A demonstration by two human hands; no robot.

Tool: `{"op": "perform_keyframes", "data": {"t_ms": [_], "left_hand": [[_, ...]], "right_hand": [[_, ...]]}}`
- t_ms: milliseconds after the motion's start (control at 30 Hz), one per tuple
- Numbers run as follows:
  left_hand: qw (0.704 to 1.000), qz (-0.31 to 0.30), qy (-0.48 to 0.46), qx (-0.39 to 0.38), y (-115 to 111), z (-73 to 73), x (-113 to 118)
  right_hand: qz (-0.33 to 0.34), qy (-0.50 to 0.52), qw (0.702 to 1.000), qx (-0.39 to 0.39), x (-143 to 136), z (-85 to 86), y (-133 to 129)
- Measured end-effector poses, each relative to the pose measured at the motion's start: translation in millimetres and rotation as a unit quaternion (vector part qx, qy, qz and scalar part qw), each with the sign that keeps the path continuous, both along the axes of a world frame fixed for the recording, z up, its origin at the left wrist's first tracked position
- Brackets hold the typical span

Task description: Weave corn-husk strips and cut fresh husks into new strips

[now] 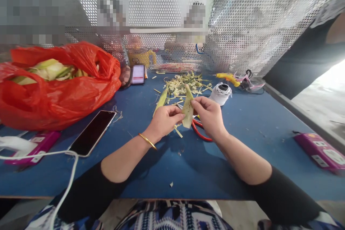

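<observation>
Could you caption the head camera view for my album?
Both hands hold a pale green husk above a blue table, with a pile of scraps beyond.

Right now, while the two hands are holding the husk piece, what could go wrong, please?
The husk piece is pinched by the left hand and the right hand, so uneven pulling might tear it. The red-handled scissors lie close beneath the right hand, which could knock them. The white cable runs past the left sleeve and might snag if that arm moves.
</observation>
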State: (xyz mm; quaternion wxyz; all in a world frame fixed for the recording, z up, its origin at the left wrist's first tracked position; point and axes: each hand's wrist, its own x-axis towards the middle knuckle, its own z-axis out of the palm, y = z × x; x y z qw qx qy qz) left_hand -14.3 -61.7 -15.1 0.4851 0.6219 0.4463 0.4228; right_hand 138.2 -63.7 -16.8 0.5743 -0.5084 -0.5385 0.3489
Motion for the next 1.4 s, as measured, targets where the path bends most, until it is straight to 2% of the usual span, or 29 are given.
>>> {"op": "perform_keyframes", "data": {"t_ms": [167, 333, 500, 667, 767, 900, 1067, 1133, 1233, 1300, 1400], "left_hand": [[0.999, 0.035, -0.006, 0.026, 3, -1.1, 0], [0.996, 0.082, -0.038, 0.022, 4, -1.3, 0], [0.995, 0.076, -0.066, 0.012, 3, -3.2, 1], [0.995, 0.040, -0.092, -0.007, 4, -6.0, 1], [0.993, 0.042, -0.109, -0.021, 6, -6.0, 0], [0.984, 0.080, -0.146, -0.058, 11, -4.0, -4], [0.965, 0.165, -0.179, -0.098, 26, -3.1, -13], [0.958, 0.217, -0.172, -0.070, 32, -2.8, -16], [0.948, 0.282, -0.138, 0.048, 41, 0.3, -17], [0.939, 0.296, -0.084, 0.153, 49, 5.0, -14], [0.916, 0.273, 0.064, 0.287, 71, 14.6, -5]], "right_hand": [[0.051, 0.073, 0.994, -0.065, -1, -0.5, 2], [0.070, 0.029, 0.996, -0.053, -4, -0.7, -1], [0.083, -0.003, 0.995, -0.057, -3, -3.0, -1], [0.102, 0.059, 0.990, -0.083, -2, -3.8, -1], [0.061, 0.098, 0.989, -0.087, 3, -1.1, 4], [-0.043, 0.128, 0.988, -0.078, 21, 3.3, 21], [-0.194, 0.178, 0.965, 0.004, 55, 12.6, 41], [-0.232, 0.205, 0.950, 0.049, 65, 17.8, 44], [-0.234, 0.216, 0.944, 0.085, 67, 21.5, 42], [-0.190, 0.204, 0.958, 0.068, 58, 19.3, 38], [-0.081, 0.161, 0.984, 0.006, 41, 11.5, 31]]}}
